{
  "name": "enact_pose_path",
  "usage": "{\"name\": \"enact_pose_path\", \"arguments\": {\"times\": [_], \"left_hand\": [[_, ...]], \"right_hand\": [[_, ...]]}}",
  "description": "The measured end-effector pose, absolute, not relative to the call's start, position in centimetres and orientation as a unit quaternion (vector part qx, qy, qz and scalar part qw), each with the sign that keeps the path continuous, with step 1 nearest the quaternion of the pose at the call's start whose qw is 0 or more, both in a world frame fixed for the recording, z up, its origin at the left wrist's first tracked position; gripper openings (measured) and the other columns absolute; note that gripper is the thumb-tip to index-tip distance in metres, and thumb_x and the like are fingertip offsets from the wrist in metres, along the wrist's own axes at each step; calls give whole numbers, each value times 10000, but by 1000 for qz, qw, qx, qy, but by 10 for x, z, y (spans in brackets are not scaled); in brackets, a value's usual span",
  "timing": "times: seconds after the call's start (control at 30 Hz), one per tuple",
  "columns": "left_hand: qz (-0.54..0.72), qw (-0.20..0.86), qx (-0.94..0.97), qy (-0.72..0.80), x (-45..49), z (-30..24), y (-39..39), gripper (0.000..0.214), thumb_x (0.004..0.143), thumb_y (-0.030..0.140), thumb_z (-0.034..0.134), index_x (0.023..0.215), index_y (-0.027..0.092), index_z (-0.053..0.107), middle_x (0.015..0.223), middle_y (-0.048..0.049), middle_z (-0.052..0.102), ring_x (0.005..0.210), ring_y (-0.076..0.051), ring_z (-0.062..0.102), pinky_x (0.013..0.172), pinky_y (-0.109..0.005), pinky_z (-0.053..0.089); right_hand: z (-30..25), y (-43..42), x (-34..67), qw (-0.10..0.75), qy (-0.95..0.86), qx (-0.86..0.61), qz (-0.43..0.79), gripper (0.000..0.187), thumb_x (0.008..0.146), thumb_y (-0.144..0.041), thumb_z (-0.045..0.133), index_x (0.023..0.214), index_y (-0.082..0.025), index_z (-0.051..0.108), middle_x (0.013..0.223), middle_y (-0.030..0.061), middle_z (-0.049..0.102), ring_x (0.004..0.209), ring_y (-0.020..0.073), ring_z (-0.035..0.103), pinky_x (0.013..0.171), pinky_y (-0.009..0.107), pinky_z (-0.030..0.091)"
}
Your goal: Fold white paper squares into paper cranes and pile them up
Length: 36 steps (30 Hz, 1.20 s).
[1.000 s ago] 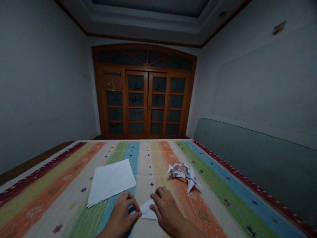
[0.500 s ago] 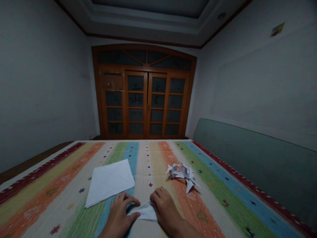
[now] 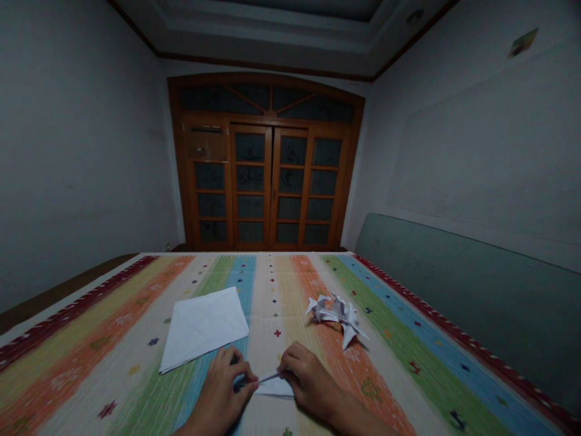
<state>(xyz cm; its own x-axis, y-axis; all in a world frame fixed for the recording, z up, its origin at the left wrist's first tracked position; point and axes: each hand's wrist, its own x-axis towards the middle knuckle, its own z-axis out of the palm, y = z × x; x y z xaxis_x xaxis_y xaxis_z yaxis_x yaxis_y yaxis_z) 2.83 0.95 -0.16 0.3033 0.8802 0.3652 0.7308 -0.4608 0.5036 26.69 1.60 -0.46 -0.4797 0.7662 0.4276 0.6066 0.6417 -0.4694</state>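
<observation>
A small folded piece of white paper [image 3: 274, 386] lies on the striped cloth between my hands. My left hand [image 3: 227, 383] pinches its left end between thumb and forefinger. At its right end, my right hand [image 3: 305, 376] has its fingers closed on the paper, and that end is partly hidden under them. A raised edge of the paper runs from one hand to the other. Just beyond my left hand rests a stack of white paper sheets [image 3: 206, 327]. Several folded paper figures [image 3: 338, 315], white and greyish with pointed tips, sit together beyond my right hand.
A striped, patterned cloth [image 3: 149, 387] covers the table. A pale green board or panel [image 3: 454, 272] stands along the right side by the wall. Wooden doors with glass panes [image 3: 272, 181] are at the far end of the room.
My left thumb and forefinger have come together on the paper's left end. An edge of the paper now stands up between my hands. The view has tilted slightly.
</observation>
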Motion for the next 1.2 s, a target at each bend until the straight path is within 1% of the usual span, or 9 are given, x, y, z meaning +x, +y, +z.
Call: {"name": "enact_pose_path", "arguments": {"times": [0.17, 0.3, 0.43, 0.53, 0.63, 0.8, 0.97, 1.1, 1.2], "left_hand": [[323, 24, 843, 430, 28, -2, 1, 124, 856, 113, 722, 822, 230, 741, 946, -58, 671, 924, -284, 611, 809, -391, 511], [324, -46, 872, 365, 26, -1, -4, 192, 892, 53, 617, 902, 221, 710, 964, -66, 668, 919, -277, 611, 795, -379, 519], [303, -74, 888, 338, 21, -5, -3, 178, 919, 79, 616, 990, 221, 697, 925, -63, 665, 849, -259, 628, 751, -354, 532], [287, -61, 893, 340, 18, -10, -2, 151, 935, 105, 620, 1000, 223, 689, 913, -59, 665, 810, -243, 650, 722, -328, 541], [281, -47, 893, 348, 17, -15, -1, 136, 962, 123, 602, 996, 219, 692, 906, -60, 667, 788, -230, 670, 689, -300, 546], [271, -31, 894, 354, 17, -12, -3, 136, 980, 146, 589, 948, 213, 703, 884, -62, 670, 767, -219, 686, 679, -284, 552], [283, -3, 894, 348, 18, -5, -5, 124, 967, 156, 615, 934, 220, 716, 878, -57, 675, 782, -216, 686, 686, -272, 540], [285, 38, 886, 363, 19, 0, -7, 148, 975, 169, 606, 922, 221, 733, 894, -62, 680, 805, -223, 677, 709, -284, 524], [272, 85, 878, 384, 20, 4, -7, 167, 980, 191, 603, 912, 217, 753, 914, -71, 686, 842, -235, 672, 750, -305, 513]], "right_hand": [[-2, 12, 269, 296, -864, -388, 122, 181, 901, -57, 584, 948, -165, 721, 980, 90, 702, 944, 218, 642, 861, 314, 516], [-3, 7, 267, 269, -873, -396, 92, 132, 862, -147, 693, 992, -156, 718, 1034, 107, 700, 984, 250, 628, 867, 343, 527], [-3, 3, 264, 229, -896, -377, 49, 171, 925, -97, 580, 1021, -172, 700, 1086, 102, 707, 1026, 257, 611, 901, 360, 524], [0, -3, 263, 192, -907, -375, 30, 184, 931, -173, 618, 1102, -149, 683, 1137, 126, 707, 1064, 293, 594, 979, 414, 512], [2, -7, 262, 163, -910, -380, 23, 289, 904, -253, 692, 1162, -125, 665, 1202, 154, 690, 1112, 334, 570, 1023, 464, 497], [1, -6, 264, 181, -907, -380, 28, 285, 912, -131, 650, 1195, -162, 635, 1286, 129, 656, 1146, 316, 549, 992, 451, 502], [3, 0, 270, 218, -901, -367, 73, 212, 950, -115, 611, 1126, -225, 654, 1201, 68, 679, 1110, 259, 557, 955, 375, 502], [5, 3, 273, 213, -912, -346, 53, 179, 976, -140, 588, 1126, -214, 651, 1155, 86, 684, 1071, 250, 576, 910, 350, 511], [2, 5, 271, 226, -911, -344, 25, 124, 995, -159, 568, 1056, -192, 670, 1063, 92, 702, 1002, 245, 601, 873, 342, 514]]}}
